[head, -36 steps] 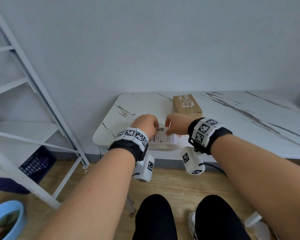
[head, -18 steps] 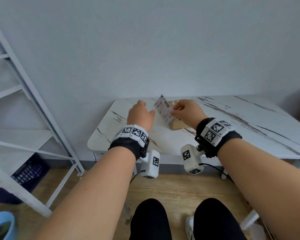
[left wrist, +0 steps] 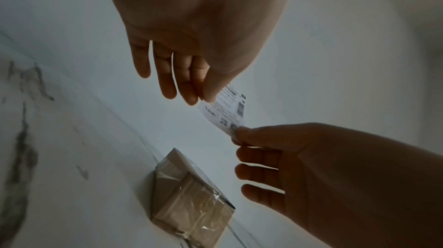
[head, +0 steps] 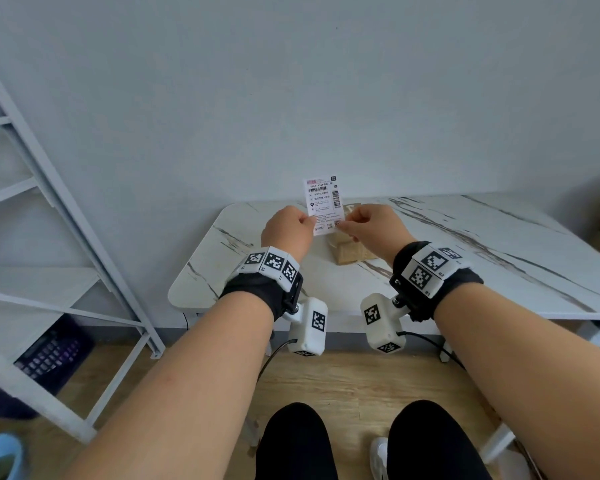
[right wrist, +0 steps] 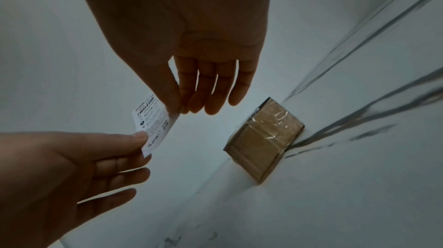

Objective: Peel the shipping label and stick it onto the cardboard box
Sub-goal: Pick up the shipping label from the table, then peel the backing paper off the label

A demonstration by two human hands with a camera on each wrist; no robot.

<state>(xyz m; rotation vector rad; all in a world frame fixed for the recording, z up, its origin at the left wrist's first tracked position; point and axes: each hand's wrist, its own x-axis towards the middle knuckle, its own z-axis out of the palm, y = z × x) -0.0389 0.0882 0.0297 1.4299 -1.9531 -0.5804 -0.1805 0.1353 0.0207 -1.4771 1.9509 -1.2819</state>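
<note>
A white printed shipping label (head: 324, 202) is held upright in the air above the marble table (head: 482, 271), its printed face toward me. My left hand (head: 286, 233) pinches its lower left edge between thumb and forefinger (left wrist: 210, 97). My right hand (head: 374, 228) pinches its lower right corner (right wrist: 173, 111); the other fingers of both hands hang loosely spread. The small brown cardboard box (head: 352, 251), wrapped in clear tape, lies on the table just below and behind the hands, also seen as the box (left wrist: 191, 201) and the box (right wrist: 263, 138). The label (left wrist: 227, 114) is clear of the box.
A white metal shelf frame (head: 66, 220) stands at the left with a dark blue crate (head: 49, 355) beneath it. A light blue tub (head: 0, 459) sits on the wooden floor at the lower left. My knees (head: 298, 441) are before the table's front edge. The wall rises right behind the table.
The label came up off the table's front edge, turned from tilted to upright, and rose higher. The left hand, beside it half a second ago, now pinches it too.
</note>
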